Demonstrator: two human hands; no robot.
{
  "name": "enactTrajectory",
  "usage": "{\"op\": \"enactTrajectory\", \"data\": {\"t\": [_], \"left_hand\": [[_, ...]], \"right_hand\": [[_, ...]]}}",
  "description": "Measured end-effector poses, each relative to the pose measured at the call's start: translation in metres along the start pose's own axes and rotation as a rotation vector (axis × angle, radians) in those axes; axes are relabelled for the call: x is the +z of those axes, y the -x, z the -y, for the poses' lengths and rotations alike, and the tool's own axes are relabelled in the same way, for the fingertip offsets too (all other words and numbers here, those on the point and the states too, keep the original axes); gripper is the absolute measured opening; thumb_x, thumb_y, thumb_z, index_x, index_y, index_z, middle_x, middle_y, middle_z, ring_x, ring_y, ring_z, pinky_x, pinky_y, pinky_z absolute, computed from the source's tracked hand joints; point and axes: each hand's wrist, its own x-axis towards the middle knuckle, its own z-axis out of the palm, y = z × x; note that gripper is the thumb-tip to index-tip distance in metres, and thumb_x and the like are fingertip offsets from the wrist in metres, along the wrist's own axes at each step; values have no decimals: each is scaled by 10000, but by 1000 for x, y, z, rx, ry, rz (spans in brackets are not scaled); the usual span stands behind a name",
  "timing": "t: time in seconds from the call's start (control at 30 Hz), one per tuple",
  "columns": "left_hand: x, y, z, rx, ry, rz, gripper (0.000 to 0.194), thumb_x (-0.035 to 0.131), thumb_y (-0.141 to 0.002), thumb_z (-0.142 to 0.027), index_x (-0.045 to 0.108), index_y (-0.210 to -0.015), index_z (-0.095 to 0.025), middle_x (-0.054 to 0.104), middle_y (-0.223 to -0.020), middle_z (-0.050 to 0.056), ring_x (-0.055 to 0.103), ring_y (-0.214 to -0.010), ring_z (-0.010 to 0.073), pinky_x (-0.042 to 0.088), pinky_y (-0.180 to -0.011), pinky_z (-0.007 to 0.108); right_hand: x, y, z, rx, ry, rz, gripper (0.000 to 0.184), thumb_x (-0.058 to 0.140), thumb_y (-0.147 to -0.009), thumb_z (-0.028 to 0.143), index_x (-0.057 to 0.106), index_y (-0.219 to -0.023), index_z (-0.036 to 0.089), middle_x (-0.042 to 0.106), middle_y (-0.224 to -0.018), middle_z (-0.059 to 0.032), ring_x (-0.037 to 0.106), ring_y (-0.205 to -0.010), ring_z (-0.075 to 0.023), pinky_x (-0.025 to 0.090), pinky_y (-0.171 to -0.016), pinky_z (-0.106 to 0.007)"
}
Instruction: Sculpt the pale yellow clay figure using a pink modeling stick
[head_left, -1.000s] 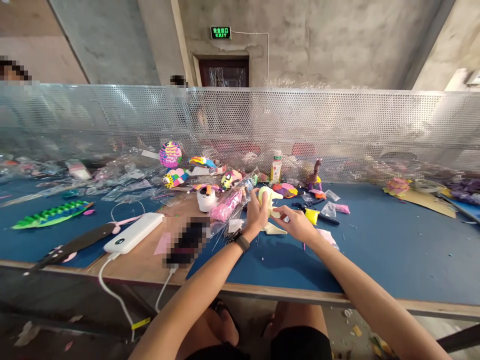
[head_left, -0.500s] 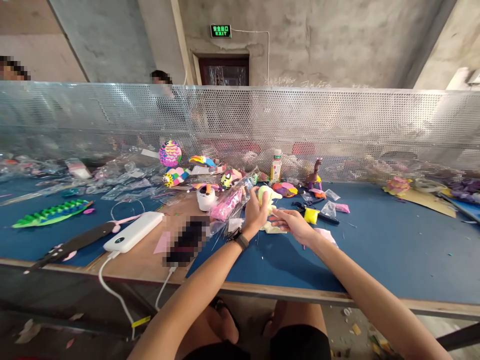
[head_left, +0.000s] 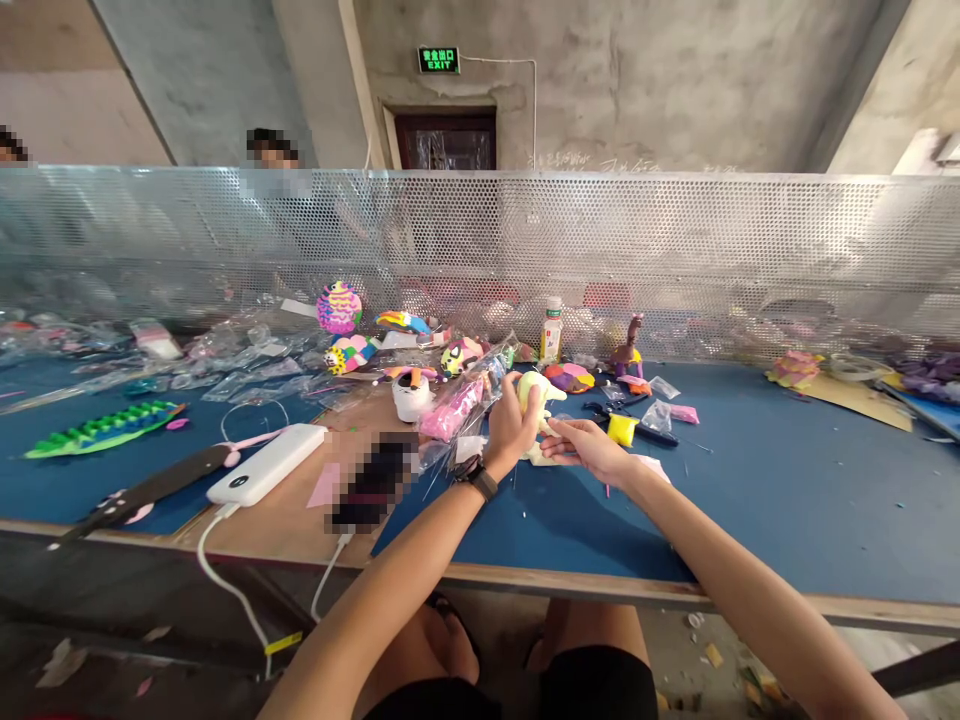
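Note:
A pale yellow clay figure with a pointed part sticking out to the right is held up over the table. My left hand, with a dark band at its wrist, is wrapped around the figure from the left. Thumb and fingers of my right hand are pinched together at the figure's lower right edge; the exact contact is too small to make out. Beneath the hands lies more pale yellow material, partly covered. Right of them are a yellow packet and a dark-handled tool.
Clay figures, including a round striped one, stand toward the perforated metal screen. A bottle is behind my hands. To the left lie a white power bank, a blurred-out phone and a green clay figure. A person's head shows beyond the screen.
Both hands stay around the clay figure, with the right hand slightly shifted. The person beyond the screen has moved left.

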Motion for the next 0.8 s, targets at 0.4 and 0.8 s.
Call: {"op": "enactTrajectory", "data": {"t": [0.4,0.8], "left_hand": [[1,-2,1,-32,40,-29,360,439,-1088,-478,519,-1278,-182,761,-1108,155,759,-1008,300,544,-845,371],[4,2,-2,-76,87,-23,354,443,-1087,-505,519,-1253,-201,761,-1053,138,756,-924,297,534,-782,367]], "right_hand": [[-1,2,-1,-21,165,142,452,468,-1075,584,647,-960,185,760,-773,-63,680,-553,-156,470,-415,-208],[-13,-2,-13,-911,980,-174,264,580,-1044,450,735,-1083,240,803,-983,-83,710,-697,-197,545,-708,-305]]}}
